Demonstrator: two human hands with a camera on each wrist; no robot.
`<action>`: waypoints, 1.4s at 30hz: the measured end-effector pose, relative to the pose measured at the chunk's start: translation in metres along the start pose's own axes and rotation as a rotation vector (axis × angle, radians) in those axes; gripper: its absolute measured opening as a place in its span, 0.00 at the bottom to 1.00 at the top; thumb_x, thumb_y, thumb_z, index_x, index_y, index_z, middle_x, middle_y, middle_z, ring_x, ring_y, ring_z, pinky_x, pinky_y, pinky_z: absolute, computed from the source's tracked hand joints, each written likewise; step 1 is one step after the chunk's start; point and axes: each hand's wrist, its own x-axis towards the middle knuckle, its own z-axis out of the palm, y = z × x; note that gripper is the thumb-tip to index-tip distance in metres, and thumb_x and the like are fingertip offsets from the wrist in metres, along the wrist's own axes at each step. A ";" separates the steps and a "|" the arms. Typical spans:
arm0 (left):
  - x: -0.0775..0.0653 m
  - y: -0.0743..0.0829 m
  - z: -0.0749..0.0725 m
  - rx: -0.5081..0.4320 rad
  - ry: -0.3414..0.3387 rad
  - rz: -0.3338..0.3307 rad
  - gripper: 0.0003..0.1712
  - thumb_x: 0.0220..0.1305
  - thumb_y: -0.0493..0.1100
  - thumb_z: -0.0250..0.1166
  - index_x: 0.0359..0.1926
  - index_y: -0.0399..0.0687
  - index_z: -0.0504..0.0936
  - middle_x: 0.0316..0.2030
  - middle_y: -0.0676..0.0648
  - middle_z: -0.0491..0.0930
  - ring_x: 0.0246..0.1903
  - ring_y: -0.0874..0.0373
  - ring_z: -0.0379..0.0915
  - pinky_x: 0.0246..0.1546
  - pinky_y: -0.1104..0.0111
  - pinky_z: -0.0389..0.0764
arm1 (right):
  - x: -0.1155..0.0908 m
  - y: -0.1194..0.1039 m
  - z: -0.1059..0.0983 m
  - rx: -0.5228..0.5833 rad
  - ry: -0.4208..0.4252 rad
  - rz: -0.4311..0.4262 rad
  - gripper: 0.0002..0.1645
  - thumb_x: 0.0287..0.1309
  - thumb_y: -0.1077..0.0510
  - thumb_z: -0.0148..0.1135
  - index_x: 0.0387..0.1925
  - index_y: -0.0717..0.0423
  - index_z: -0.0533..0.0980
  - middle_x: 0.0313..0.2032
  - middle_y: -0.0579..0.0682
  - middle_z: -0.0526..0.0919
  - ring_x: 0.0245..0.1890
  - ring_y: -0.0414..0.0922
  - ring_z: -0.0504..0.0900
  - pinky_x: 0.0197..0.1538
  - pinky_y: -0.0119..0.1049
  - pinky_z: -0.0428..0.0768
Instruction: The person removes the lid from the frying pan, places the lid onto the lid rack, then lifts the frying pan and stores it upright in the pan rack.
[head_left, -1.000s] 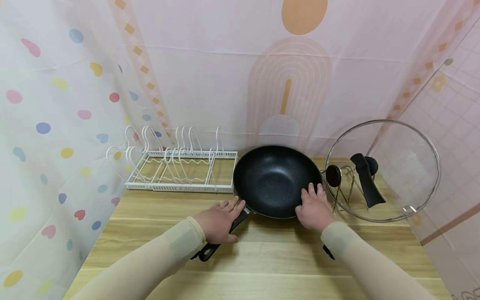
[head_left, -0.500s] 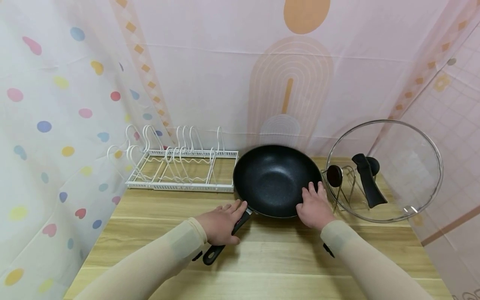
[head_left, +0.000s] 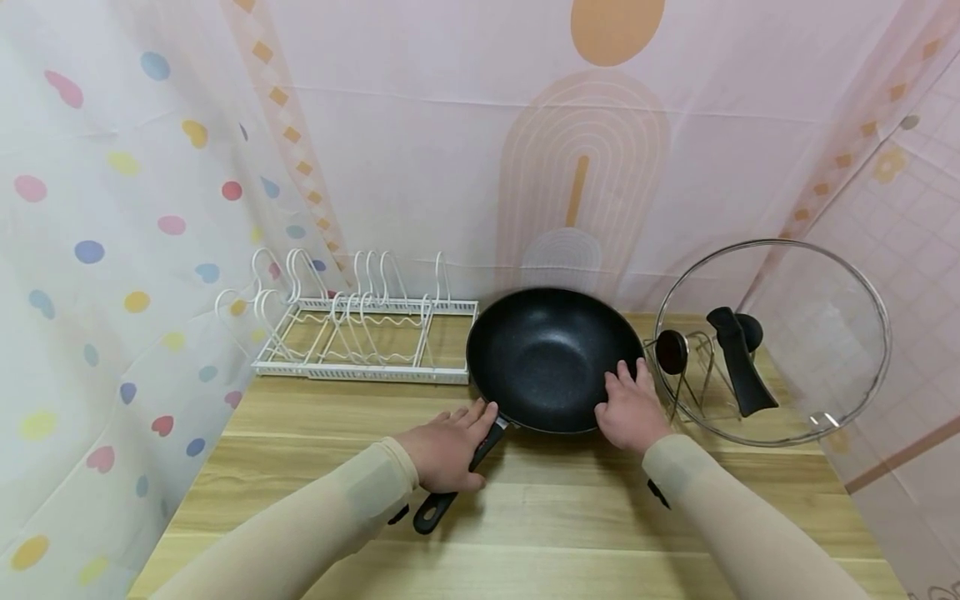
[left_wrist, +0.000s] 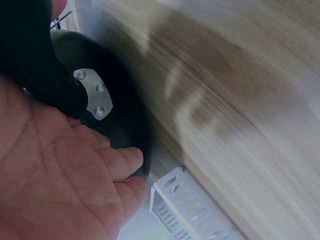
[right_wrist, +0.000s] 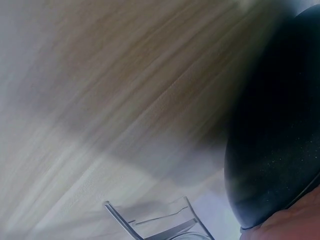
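Pan [head_left: 551, 358] sits on the wooden table [head_left: 525, 517], white rack [head_left: 375, 375] just left of it. Glass lid [head_left: 802, 333] right of the pan, probably propped by the wire stand [head_left: 677, 398]. Your left hand [head_left: 448, 452] lies across the pan's handle [head_left: 444, 499], fingers extended; your right hand [head_left: 632, 410], fingers spread, touches its near-right edge, seemingly steadying it.

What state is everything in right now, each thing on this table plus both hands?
Pan, right side up, uncovered
Pan handle, attached, pointing to the near left
Glass lid, off the pan, propped on edge
Metal stand, holding the lid
White rack, upright, holding nothing
Left hand, fingers extended, lying across the handle
Right hand, fingers extended over the pan's right side
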 end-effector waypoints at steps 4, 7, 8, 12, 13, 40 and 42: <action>0.000 0.001 0.000 -0.010 0.004 0.007 0.61 0.67 0.62 0.68 0.86 0.47 0.42 0.85 0.40 0.43 0.83 0.45 0.47 0.82 0.50 0.56 | 0.002 0.003 0.001 0.003 0.006 0.000 0.35 0.73 0.56 0.45 0.72 0.76 0.65 0.77 0.77 0.57 0.81 0.76 0.39 0.82 0.68 0.41; 0.001 0.002 0.001 -0.010 0.010 0.008 0.61 0.67 0.62 0.68 0.86 0.46 0.42 0.85 0.39 0.43 0.83 0.44 0.48 0.82 0.50 0.57 | 0.003 0.004 0.000 0.009 0.010 0.001 0.35 0.72 0.56 0.45 0.72 0.75 0.66 0.77 0.77 0.57 0.81 0.76 0.39 0.82 0.67 0.42; 0.001 0.003 0.001 -0.010 0.011 0.007 0.61 0.67 0.62 0.68 0.86 0.46 0.42 0.85 0.39 0.43 0.83 0.44 0.48 0.82 0.50 0.57 | 0.003 0.004 -0.001 0.017 0.009 0.004 0.35 0.72 0.56 0.45 0.73 0.75 0.65 0.77 0.76 0.56 0.81 0.76 0.39 0.82 0.67 0.42; 0.002 0.005 0.002 -0.007 0.019 0.003 0.61 0.67 0.63 0.68 0.86 0.46 0.43 0.85 0.38 0.42 0.83 0.42 0.48 0.82 0.50 0.56 | 0.002 0.003 -0.004 0.056 0.022 0.015 0.36 0.71 0.56 0.45 0.73 0.75 0.65 0.78 0.76 0.54 0.81 0.75 0.38 0.82 0.67 0.42; 0.002 0.006 0.002 -0.007 0.020 0.001 0.61 0.67 0.63 0.68 0.86 0.46 0.43 0.85 0.38 0.42 0.83 0.42 0.47 0.82 0.50 0.56 | 0.001 0.003 -0.004 0.064 0.030 0.019 0.36 0.71 0.57 0.45 0.73 0.75 0.65 0.78 0.76 0.53 0.81 0.75 0.38 0.82 0.67 0.42; -0.020 0.021 0.004 0.154 0.055 0.068 0.58 0.66 0.61 0.68 0.85 0.43 0.49 0.85 0.40 0.44 0.83 0.40 0.48 0.82 0.49 0.56 | -0.002 -0.001 0.003 0.107 0.064 0.084 0.38 0.74 0.54 0.42 0.75 0.79 0.59 0.79 0.78 0.45 0.81 0.74 0.36 0.82 0.66 0.42; -0.020 0.022 0.005 0.156 0.058 0.067 0.57 0.66 0.59 0.68 0.84 0.43 0.49 0.85 0.41 0.44 0.83 0.40 0.48 0.81 0.49 0.57 | -0.003 -0.004 0.004 0.100 0.057 0.074 0.38 0.75 0.54 0.43 0.75 0.78 0.59 0.79 0.78 0.45 0.81 0.75 0.36 0.82 0.67 0.42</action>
